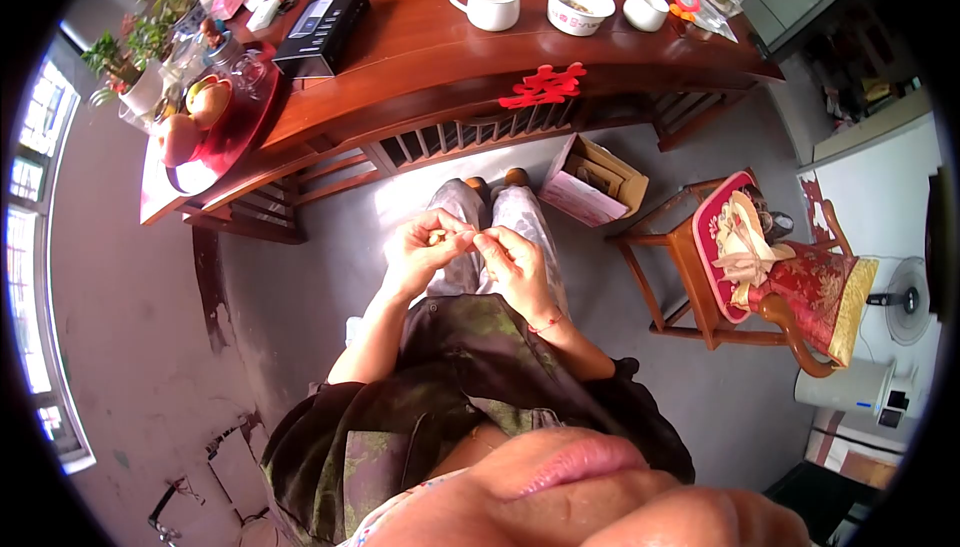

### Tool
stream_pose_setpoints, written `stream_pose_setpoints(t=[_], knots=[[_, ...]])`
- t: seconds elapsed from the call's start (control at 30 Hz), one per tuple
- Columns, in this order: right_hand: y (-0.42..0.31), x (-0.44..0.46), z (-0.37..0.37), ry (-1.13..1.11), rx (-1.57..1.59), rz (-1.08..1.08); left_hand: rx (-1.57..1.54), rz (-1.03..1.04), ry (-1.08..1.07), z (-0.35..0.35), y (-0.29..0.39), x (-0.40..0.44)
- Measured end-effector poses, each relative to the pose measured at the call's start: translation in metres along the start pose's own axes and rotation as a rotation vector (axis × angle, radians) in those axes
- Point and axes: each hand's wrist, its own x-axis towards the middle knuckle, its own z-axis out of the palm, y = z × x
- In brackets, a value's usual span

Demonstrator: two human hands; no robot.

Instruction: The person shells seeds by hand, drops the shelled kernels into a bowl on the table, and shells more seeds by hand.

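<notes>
Above my lap, my left hand (430,247) and my right hand (512,262) meet at the fingertips, both closed in a pinch. Small pale yellowish pieces (437,237) show inside the curled fingers of my left hand. Whatever lies between the fingertips is too small to name. A red string circles my right wrist. Beyond my hands, on the wooden table (420,57), stand a white mug (491,5), a white bowl (579,7) with something small in it and a small white cup (646,9).
An open cardboard box (585,197) stands on the floor below the table. To the right is a wooden chair (715,332) with a red cushion and cloth. A black box (322,32), a red tray (262,107) with fruit and potted plants (125,62) occupy the table's left side.
</notes>
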Motion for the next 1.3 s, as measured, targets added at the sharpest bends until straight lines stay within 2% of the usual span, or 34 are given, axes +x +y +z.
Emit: stream_pose_setpoints(t=[0.03, 0.17, 0.33, 0.47, 0.6, 0.73, 1.03, 1.23, 1.3], knots=[[0.002, 0.0, 0.001, -0.008, 0.025, 0.005, 0.006, 0.057, -0.013, 0.001, 0.001, 0.001], [0.004, 0.002, 0.006, 0.033, -0.044, -0.097, 0.047, 0.015, -0.017, -0.006, -0.002, -0.001], [0.001, 0.002, 0.002, -0.031, 0.048, -0.005, 0.019, 0.083, 0.032, 0.006, 0.001, -0.002], [-0.004, 0.002, 0.004, -0.026, 0.113, 0.065, -0.023, 0.052, -0.037, 0.0, -0.004, -0.001], [-0.002, 0.003, 0.005, -0.007, 0.009, -0.012, -0.054, 0.032, -0.016, 0.001, -0.008, -0.002], [-0.002, 0.003, 0.008, -0.013, 0.102, -0.014, -0.079, 0.042, 0.004, 0.007, -0.006, -0.004], [-0.001, 0.002, 0.001, -0.046, 0.083, 0.004, -0.22, 0.016, 0.066, 0.018, -0.005, -0.002], [-0.006, 0.004, -0.001, -0.104, 0.31, 0.06, -0.377, -0.012, 0.107, 0.019, 0.003, 0.002], [-0.004, 0.007, -0.007, -0.204, 0.569, 0.126, -0.405, -0.03, 0.101, 0.019, 0.005, 0.002]])
